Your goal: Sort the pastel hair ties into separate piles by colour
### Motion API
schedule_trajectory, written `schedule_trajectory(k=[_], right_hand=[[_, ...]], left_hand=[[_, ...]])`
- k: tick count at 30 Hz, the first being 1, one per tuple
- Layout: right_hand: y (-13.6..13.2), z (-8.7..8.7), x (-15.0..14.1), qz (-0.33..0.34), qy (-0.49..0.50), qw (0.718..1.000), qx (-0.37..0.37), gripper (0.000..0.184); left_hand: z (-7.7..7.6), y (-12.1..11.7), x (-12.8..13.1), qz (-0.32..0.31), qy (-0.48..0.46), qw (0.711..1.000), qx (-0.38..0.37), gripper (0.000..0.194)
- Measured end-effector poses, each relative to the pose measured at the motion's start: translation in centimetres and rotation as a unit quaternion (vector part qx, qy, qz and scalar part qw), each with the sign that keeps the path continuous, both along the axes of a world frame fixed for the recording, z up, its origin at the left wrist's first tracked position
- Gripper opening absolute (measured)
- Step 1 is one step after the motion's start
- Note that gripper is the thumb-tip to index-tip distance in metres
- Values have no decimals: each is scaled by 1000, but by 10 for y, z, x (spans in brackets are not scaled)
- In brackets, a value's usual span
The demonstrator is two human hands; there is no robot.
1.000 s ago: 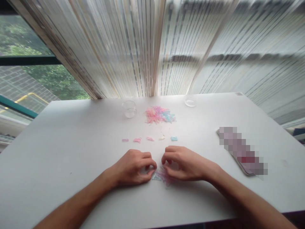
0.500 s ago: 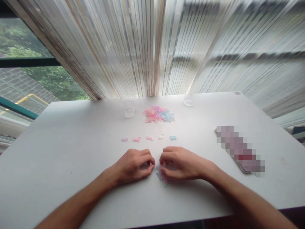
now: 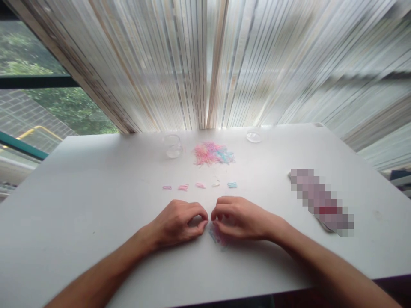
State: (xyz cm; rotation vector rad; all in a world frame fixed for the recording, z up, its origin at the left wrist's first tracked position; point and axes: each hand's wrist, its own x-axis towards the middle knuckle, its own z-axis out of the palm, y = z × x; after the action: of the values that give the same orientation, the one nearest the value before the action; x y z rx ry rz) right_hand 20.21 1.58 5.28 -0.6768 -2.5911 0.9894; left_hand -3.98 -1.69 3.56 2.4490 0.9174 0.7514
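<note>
My left hand (image 3: pixel 181 223) rests on the table with thumb and index fingertip pinched together; whatever is between them is too small to make out. Just across a narrow gap, my right hand (image 3: pixel 240 218) has its thumb and fingertips drawn close in a pinch, and its hold is hidden too. Partly under the right hand lies a small pile of thin pastel pieces (image 3: pixel 218 240), bluish and pinkish. Beyond the hands runs a row of small groups of such pieces: purple (image 3: pixel 167 188), pink (image 3: pixel 183 187), lighter pink (image 3: pixel 201 185), whitish (image 3: pixel 215 184) and blue (image 3: pixel 232 185).
A larger heap of thin pink, purple and blue pieces (image 3: pixel 213 153) lies farther back on the white table (image 3: pixel 96 184). Left of it stands a clear round container (image 3: pixel 174 147); right of it, a clear lid (image 3: pixel 254 137). A blurred-out phone-like object (image 3: pixel 321 201) lies at right.
My right hand has moved slightly left, nearer my left hand, and its thumb and fingertips have come closer together. The left hand's pinch looks the same.
</note>
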Motion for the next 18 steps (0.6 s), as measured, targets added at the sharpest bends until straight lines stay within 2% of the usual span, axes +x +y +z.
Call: schedule_trajectory(k=[7,11,18], right_hand=[[1,-2,0,-19,9,1000,15,10],[2,-4,0,-27,22,999,22,10],[2,-6,-1,-33,40,998,23,10]], left_hand=[[-1,-1,0,16,-27,999,-44,15],[-3,-1,0,27,-34,995,-86,9],[-9,1,-1,27,-60,994,-91,6]])
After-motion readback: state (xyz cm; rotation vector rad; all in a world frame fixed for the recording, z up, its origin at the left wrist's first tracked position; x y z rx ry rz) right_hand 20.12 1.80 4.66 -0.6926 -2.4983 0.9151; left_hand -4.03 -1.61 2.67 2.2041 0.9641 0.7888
